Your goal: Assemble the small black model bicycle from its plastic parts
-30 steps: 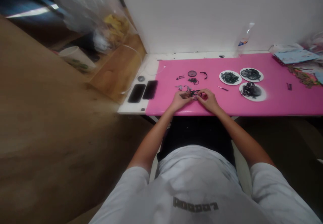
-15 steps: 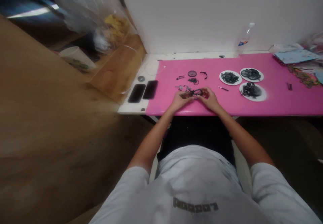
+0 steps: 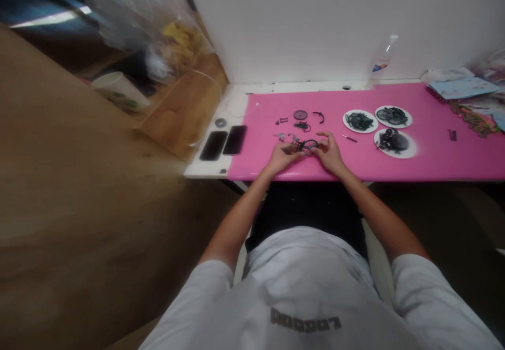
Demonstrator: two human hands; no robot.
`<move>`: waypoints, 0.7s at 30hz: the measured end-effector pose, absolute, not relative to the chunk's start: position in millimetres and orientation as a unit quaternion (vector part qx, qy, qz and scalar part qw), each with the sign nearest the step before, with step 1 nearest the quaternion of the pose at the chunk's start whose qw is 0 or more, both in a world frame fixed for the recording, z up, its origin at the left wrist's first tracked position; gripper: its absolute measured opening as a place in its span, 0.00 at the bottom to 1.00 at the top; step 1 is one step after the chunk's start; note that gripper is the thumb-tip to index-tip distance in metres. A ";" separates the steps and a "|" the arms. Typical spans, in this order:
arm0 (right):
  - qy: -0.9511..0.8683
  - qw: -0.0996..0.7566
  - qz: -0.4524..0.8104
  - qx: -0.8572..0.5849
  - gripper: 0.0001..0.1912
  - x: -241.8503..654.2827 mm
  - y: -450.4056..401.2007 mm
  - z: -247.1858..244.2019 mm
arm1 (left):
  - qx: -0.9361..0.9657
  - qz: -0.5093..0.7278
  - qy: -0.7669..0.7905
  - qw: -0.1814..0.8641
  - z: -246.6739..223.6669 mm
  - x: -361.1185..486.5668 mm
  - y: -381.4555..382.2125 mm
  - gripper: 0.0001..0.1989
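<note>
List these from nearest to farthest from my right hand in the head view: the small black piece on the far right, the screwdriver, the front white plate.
Measured from your right hand:
1. Screwdriver: just to its right.
2. Front white plate: farther right, past the screwdriver.
3. Small black piece: farthest right, beyond the plate.

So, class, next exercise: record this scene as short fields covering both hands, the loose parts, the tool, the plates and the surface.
Left hand: holds black spoked-wheel assembly
Right hand: at the assembly's right side; contact unclear
Loose parts: dark disc and curved black piece, beyond the hands
Tool: small screwdriver, right of the hands
Plates: three white plates, each bearing dark parts
Surface: pink mat on a white table
</note>
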State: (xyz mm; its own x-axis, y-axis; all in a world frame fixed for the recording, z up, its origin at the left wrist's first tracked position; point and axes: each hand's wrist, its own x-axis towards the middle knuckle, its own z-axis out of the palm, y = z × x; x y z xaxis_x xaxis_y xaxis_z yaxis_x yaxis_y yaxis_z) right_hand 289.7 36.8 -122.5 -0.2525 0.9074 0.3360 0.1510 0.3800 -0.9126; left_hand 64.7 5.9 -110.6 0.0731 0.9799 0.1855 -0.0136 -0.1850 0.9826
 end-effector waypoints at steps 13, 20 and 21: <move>-0.627 0.507 0.452 -0.382 0.20 285.4 35.4 -117.6 | 0.574 0.523 0.424 0.465 -110.3 63.8 6.4 0.20; -0.624 0.500 0.465 -0.380 0.21 285.7 32.8 -114.7 | 0.572 0.522 0.435 0.460 -111.1 63.1 7.1 0.18; -0.624 0.498 0.466 -0.380 0.21 285.5 32.9 -114.6 | 0.570 0.524 0.434 0.461 -111.1 63.1 7.3 0.18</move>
State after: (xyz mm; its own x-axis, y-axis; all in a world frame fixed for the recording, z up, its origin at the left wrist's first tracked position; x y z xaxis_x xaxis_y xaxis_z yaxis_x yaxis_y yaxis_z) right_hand 285.5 32.9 -114.6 -0.2150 0.9391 0.2681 0.0092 0.2765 -0.9610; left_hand 63.1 7.3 -111.1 0.0749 0.9777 0.1962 0.0112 -0.1976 0.9802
